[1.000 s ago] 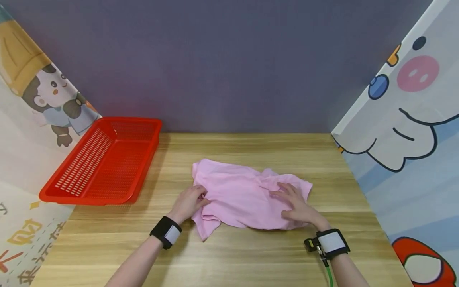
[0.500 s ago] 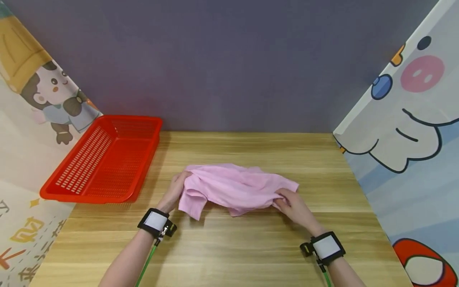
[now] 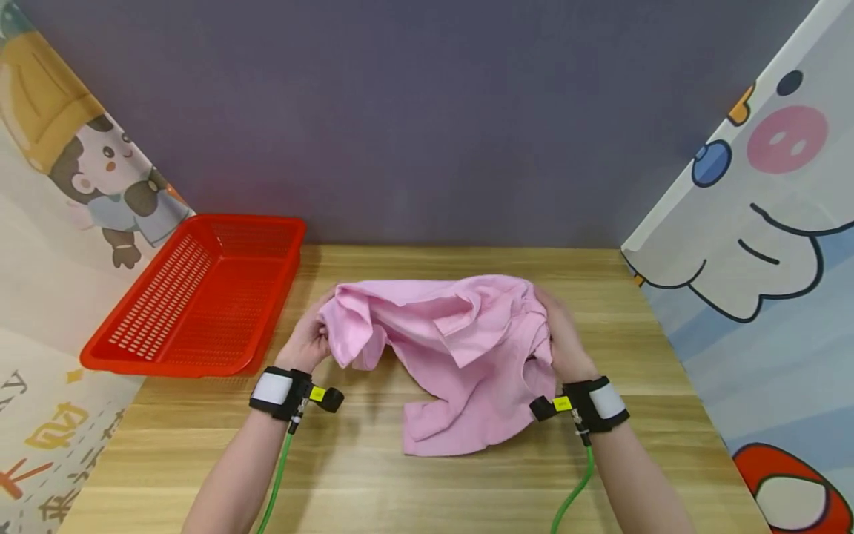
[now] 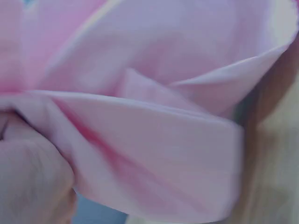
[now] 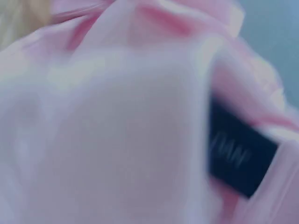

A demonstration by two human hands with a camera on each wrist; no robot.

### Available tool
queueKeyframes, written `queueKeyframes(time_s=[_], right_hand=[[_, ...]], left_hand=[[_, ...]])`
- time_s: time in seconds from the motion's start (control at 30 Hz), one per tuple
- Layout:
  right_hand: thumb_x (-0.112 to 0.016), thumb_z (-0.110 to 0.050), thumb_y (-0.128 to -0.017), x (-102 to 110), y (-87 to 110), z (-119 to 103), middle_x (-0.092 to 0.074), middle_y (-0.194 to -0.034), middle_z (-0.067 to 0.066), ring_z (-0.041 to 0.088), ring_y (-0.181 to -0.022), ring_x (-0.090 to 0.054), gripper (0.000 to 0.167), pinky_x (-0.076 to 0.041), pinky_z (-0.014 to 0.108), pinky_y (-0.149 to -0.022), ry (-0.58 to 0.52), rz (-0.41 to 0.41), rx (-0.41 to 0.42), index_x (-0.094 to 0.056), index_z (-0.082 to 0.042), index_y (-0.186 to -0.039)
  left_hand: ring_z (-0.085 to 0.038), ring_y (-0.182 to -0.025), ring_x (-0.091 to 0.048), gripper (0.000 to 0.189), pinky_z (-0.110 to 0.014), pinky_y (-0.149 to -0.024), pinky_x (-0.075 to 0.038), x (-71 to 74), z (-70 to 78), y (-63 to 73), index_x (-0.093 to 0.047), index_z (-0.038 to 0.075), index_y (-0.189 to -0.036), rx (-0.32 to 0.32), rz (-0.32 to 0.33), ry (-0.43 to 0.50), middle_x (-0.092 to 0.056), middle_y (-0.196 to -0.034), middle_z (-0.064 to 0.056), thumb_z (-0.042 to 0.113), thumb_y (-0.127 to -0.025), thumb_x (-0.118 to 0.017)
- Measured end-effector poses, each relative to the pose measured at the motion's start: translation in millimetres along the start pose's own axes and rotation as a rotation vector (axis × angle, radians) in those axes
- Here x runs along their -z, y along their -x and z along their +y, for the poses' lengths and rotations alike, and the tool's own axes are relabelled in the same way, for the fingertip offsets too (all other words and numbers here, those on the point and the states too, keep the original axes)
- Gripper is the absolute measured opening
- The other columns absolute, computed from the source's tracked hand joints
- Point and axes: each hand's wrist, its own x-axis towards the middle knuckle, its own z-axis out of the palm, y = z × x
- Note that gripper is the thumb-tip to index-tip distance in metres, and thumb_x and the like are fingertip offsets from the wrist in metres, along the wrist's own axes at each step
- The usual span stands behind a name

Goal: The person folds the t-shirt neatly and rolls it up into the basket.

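Observation:
A crumpled pink shirt hangs between my two hands, its upper edge raised and its lower part draping toward the table's near side. My left hand grips the shirt's left end; in the left wrist view curled fingers show at the fold. At the other end my right hand holds the bunched cloth, its fingers hidden behind the fabric. A dark label with pale letters shows inside the shirt in the blurred right wrist view.
A red plastic basket with slotted sides stands at the left of the wooden table. A dark grey panel rises behind the table, and cartoon-printed panels flank it. Green cables run from the wrist cameras.
Both hands have gone from touching the flat-lying shirt to holding it up by its two ends. The right hand has moved farther back, and cloth now hangs down toward the near side.

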Motion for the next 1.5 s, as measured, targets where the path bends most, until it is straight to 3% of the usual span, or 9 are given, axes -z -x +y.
queueKeyframes(time_s=[0.1,0.2,0.5,0.63,0.77,0.93,1.27,1.37,1.5], right_hand=[[-0.043,-0.013,-0.107,7,-8.3,-1,-0.058,-0.105,-0.008,0.003,-0.098,-0.056,0.013,-0.048,0.014,-0.090,-0.102,0.067,0.043,-0.055,-0.017,-0.112],[-0.041,-0.007,-0.106,20,-9.5,6,-0.049,-0.117,-0.006,0.002,-0.103,-0.051,0.024,-0.043,0.016,-0.095,0.022,0.124,0.103,-0.040,-0.018,-0.127],[-0.067,-0.024,-0.095,65,6.0,29,-0.063,-0.108,0.026,0.014,-0.083,-0.057,0.048,-0.049,0.024,-0.069,1.164,-0.023,0.169,-0.052,0.010,-0.126],[-0.070,-0.049,-0.090,72,16.2,35,-0.065,-0.087,0.017,0.021,-0.070,-0.059,0.074,-0.046,0.030,-0.061,1.434,-0.104,0.022,-0.046,0.006,-0.132],[-0.074,-0.045,-0.088,70,19.5,49,-0.062,-0.075,0.008,0.016,-0.058,-0.059,0.090,-0.047,0.029,-0.055,1.402,-0.188,-0.031,-0.031,0.005,-0.148],[-0.065,-0.003,-0.087,72,10.8,60,-0.051,-0.068,0.002,0.003,-0.056,-0.044,0.043,-0.038,0.022,-0.051,1.237,-0.246,0.319,-0.058,0.007,-0.127],[-0.051,-0.015,-0.102,91,1.3,22,-0.052,-0.101,0.001,0.001,-0.067,-0.052,0.039,-0.044,0.015,-0.058,0.724,0.384,0.340,-0.050,-0.007,-0.140],[-0.051,-0.018,-0.102,101,3.5,18,-0.053,-0.124,0.016,0.016,-0.092,-0.061,0.054,-0.044,0.016,-0.071,0.840,0.361,0.292,-0.032,-0.009,-0.153],[-0.058,-0.010,-0.096,117,6.7,18,-0.044,-0.137,0.038,0.047,-0.116,-0.055,0.072,-0.050,0.037,-0.089,1.037,0.245,0.234,-0.018,0.004,-0.154]], left_hand=[[-0.006,-0.085,-0.062,0.018,-0.011,-0.081,-0.051,9.6,0.4,-6.9,-0.051,0.016,-0.118,-0.059,0.108,0.072,-0.060,-0.100,0.001,0.029,-0.107,-0.046],[-0.014,-0.118,-0.053,0.026,-0.027,-0.114,-0.040,21.2,-7.3,-9.2,-0.032,0.022,-0.133,-0.176,0.173,-0.144,-0.051,-0.126,-0.003,0.028,-0.109,-0.039],[-0.032,-0.116,-0.047,0.072,-0.041,-0.098,-0.038,59.0,-41.2,-4.2,-0.043,0.002,-0.141,-0.404,0.357,-1.418,-0.051,-0.126,-0.022,0.031,-0.086,-0.079],[-0.032,-0.106,-0.048,0.091,-0.043,-0.091,-0.037,65.6,-51.5,-4.2,-0.044,0.006,-0.140,-0.439,0.295,-1.725,-0.052,-0.109,-0.018,0.045,-0.070,-0.089],[-0.024,-0.087,-0.057,0.074,-0.033,-0.079,-0.046,67.8,-54.8,-7.0,-0.047,0.001,-0.137,-0.490,0.261,-1.707,-0.059,-0.093,-0.014,0.025,-0.079,-0.084],[-0.014,-0.073,-0.064,0.044,-0.021,-0.067,-0.051,65.1,-49.2,-9.1,-0.051,-0.006,-0.132,-0.528,0.252,-1.535,-0.067,-0.083,-0.015,-0.001,-0.090,-0.064],[0.001,-0.054,-0.041,0.032,-0.014,-0.050,-0.037,59.1,-9.7,-3.1,-0.050,0.004,-0.128,-0.593,0.550,-0.686,-0.050,-0.070,0.009,-0.006,-0.099,-0.045],[0.000,-0.058,-0.047,0.023,-0.014,-0.054,-0.042,60.1,-13.3,-1.3,-0.056,0.000,-0.122,-0.640,0.555,-0.831,-0.058,-0.080,-0.001,-0.001,-0.101,-0.049],[-0.011,-0.083,-0.062,0.033,-0.024,-0.073,-0.050,61.6,-28.5,2.2,-0.063,0.001,-0.122,-0.536,0.452,-1.426,-0.067,-0.100,-0.015,0.023,-0.097,-0.065]])
